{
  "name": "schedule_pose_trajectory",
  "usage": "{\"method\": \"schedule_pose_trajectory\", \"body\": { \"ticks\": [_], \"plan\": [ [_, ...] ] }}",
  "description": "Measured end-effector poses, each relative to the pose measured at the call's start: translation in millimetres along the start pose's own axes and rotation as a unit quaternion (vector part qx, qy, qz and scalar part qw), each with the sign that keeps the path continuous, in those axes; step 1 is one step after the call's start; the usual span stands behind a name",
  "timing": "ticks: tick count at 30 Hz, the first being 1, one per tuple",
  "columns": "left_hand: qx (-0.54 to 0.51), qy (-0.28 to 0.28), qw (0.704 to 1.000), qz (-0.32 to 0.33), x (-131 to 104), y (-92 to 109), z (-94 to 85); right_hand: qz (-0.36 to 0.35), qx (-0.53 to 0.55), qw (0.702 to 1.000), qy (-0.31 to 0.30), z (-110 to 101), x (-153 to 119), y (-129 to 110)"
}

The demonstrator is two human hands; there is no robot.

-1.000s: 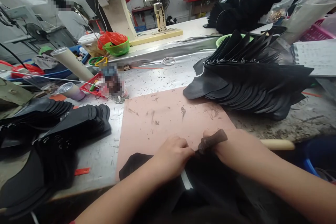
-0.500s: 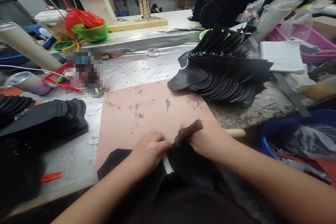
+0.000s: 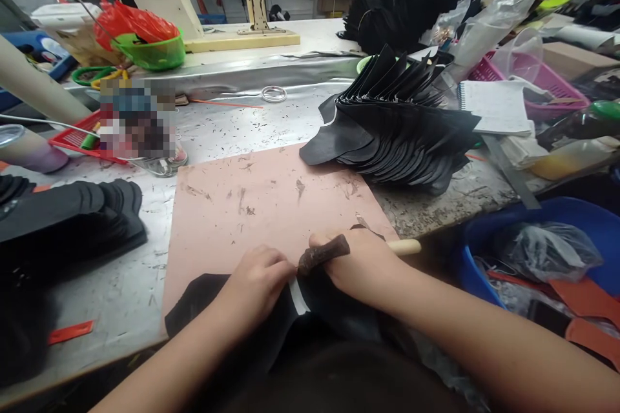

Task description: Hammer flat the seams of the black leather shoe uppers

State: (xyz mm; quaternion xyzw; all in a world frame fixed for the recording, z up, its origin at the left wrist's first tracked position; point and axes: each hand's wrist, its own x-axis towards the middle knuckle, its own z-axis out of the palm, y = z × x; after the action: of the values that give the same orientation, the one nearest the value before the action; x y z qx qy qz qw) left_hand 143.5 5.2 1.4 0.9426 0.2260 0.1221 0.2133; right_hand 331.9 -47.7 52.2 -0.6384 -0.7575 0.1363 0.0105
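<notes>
My left hand (image 3: 259,281) is closed at the edge of a black leather piece (image 3: 196,297), its thumb and forefinger beside the hammer head. A short white strip (image 3: 298,297) shows on the piece below the fingers. My right hand (image 3: 361,261) is closed around a hammer (image 3: 324,255) with a dark brown head, held close to the head; a pale wooden handle (image 3: 405,246) sticks out behind the wrist. The black leather lies over the near edge of a pink board (image 3: 232,206) and hangs toward my lap. Beyond the right hand, a small dark pointed thing lies on the board.
A fanned stack of black pieces (image 3: 402,135) stands at the board's back right. More black pieces (image 3: 77,213) lie at left, near a red strip (image 3: 70,332). A blue tub (image 3: 557,213) with scraps is at right. Behind are a notebook (image 3: 494,106) and green basket (image 3: 155,55).
The view has swung slightly right, so the bench things sit further left. Both hands keep their places at the leather, and the hammer head has tilted a little flatter.
</notes>
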Motion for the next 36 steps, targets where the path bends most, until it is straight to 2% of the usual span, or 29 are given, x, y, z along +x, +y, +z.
{"method": "schedule_pose_trajectory", "body": {
  "ticks": [3,7,10,14,17,19,22,25,29,33,36],
  "plan": [
    [0.042,-0.001,0.999,0.02,-5,-2,-1.1,-0.002,-0.008,1.0,0.012,1,0,-3],
    [-0.039,-0.025,0.999,-0.015,-8,-7,-4.2,-0.013,-0.014,1.0,0.001,1,2,-5],
    [-0.06,0.006,0.998,-0.002,-9,-11,-2.6,0.0,-0.006,1.0,-0.015,-3,3,-7],
    [-0.025,0.037,0.998,0.032,-12,-12,-0.2,-0.013,0.005,1.0,0.017,-3,3,-10],
    [0.0,0.008,0.999,0.039,-13,-14,-2.8,-0.021,-0.013,1.0,-0.005,0,3,-13],
    [0.002,-0.013,0.999,0.042,-13,-15,-5.4,-0.01,-0.017,1.0,0.004,2,4,-15],
    [-0.003,-0.012,0.998,0.058,-13,-18,-8.9,-0.024,-0.008,1.0,0.017,2,4,-17],
    [0.018,-0.025,0.997,0.07,-15,-19,-11.9,-0.045,-0.019,0.999,-0.018,0,5,-19],
    [0.014,-0.035,0.998,0.059,-17,-18,-15.1,-0.035,-0.017,0.999,0.01,-4,7,-22],
    [-0.008,-0.047,0.998,0.047,-18,-20,-17.6,-0.048,-0.021,0.998,-0.039,-5,8,-26],
    [-0.001,-0.078,0.996,0.032,-20,-22,-19.4,-0.036,-0.017,0.999,-0.021,-8,8,-28]
  ]
}}
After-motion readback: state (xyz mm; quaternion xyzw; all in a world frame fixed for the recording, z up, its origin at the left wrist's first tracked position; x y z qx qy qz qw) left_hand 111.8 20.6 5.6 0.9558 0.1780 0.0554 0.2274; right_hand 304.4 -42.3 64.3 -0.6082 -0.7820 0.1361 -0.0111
